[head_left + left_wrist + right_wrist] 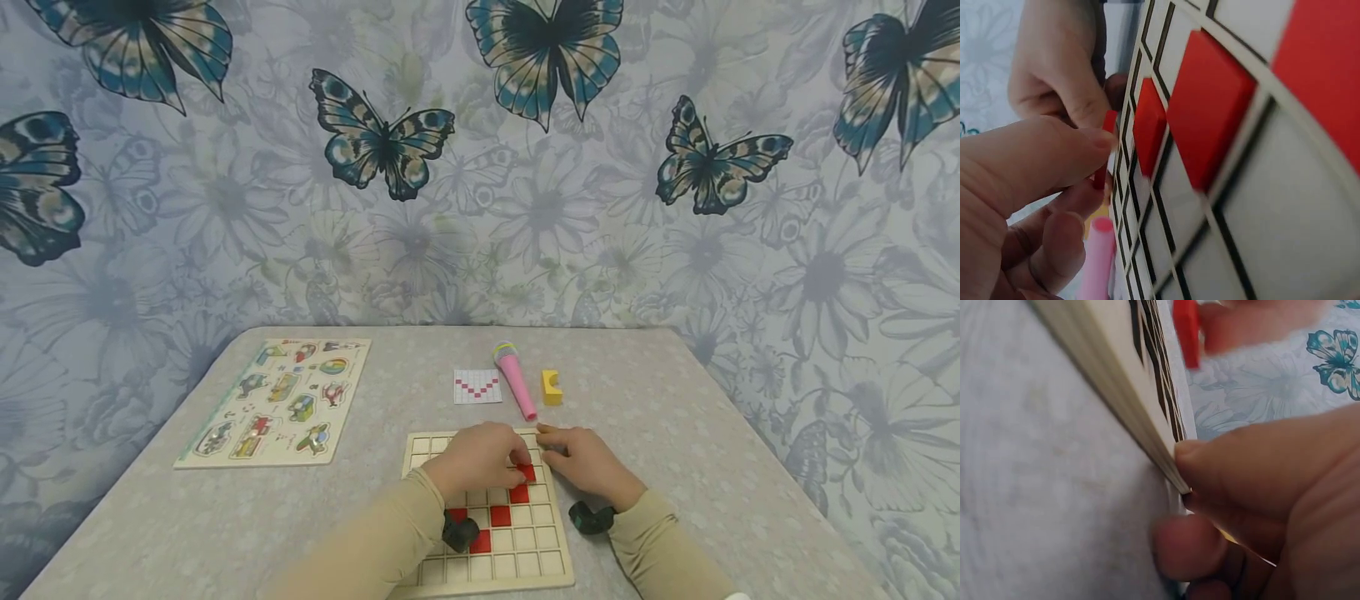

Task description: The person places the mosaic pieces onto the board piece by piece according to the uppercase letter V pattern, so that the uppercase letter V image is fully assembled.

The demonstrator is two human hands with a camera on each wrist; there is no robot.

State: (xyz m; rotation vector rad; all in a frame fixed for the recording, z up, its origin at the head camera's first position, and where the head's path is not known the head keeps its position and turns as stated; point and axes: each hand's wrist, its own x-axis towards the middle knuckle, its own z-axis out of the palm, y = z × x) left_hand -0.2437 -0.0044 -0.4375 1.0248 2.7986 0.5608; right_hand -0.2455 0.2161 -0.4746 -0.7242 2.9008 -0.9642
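A wooden grid board (527,562) lies on the table with several red square tiles in its cells, one of them a tile (500,516) near the middle. Over its far right part, my left hand (480,458) pinches another red tile (1101,175) between thumb and fingers, on edge and close over the grid in the left wrist view. My right hand (592,467) grips the board at its far right corner, thumb on the upper side and a finger at the underside in the right wrist view. My left forearm hides part of the board's left side.
Beyond the board lie a pattern card (477,387) with a V of pink squares, a pink toy microphone (517,383) and a yellow notched block (551,388). At the table's left is a picture puzzle board (272,402). A butterfly-patterned wall (525,208) stands behind.
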